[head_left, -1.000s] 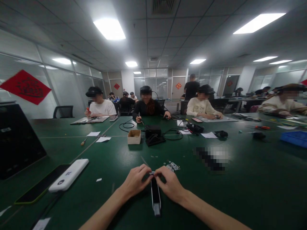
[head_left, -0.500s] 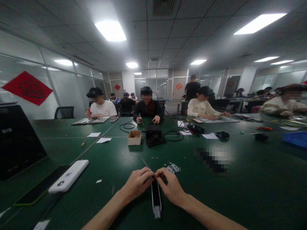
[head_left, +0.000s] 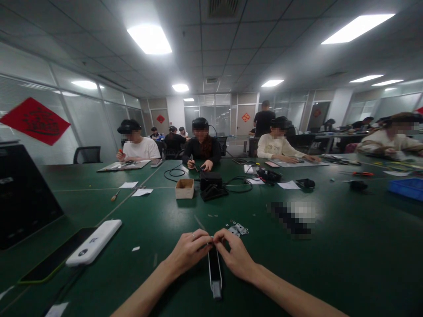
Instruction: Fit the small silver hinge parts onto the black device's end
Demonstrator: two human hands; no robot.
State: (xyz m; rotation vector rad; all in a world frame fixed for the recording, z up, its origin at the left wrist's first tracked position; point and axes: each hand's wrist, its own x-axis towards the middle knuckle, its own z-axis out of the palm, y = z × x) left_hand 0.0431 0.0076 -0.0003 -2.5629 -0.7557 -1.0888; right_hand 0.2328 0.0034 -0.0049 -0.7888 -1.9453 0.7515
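Long narrow dark-centred piece (head_left: 214, 268) w/ pale edges lies on the green table (head_left: 257, 295), its far end under the person's fingertips. L hand (head_left: 191, 248) and R hand (head_left: 234, 251) both have fingers bent, tips drawn in there, nearly meeting; can't tell what exactly they grip. Risk, prob.: near end is unheld, so uneven push could swing the piece; any tiny part at the tips could slip & get mixed w/ the loose metal bits (head_left: 238, 229) just past R hand. Thin strip (head_left: 199, 222) beyond L hand might get nudged. Hidden: piece's far end, behind fingers. Metal bits too small to ID; dark item (head_left: 292, 222) farther R is pixelated; blue tray (head_left: 408, 189) cut off at R edge.
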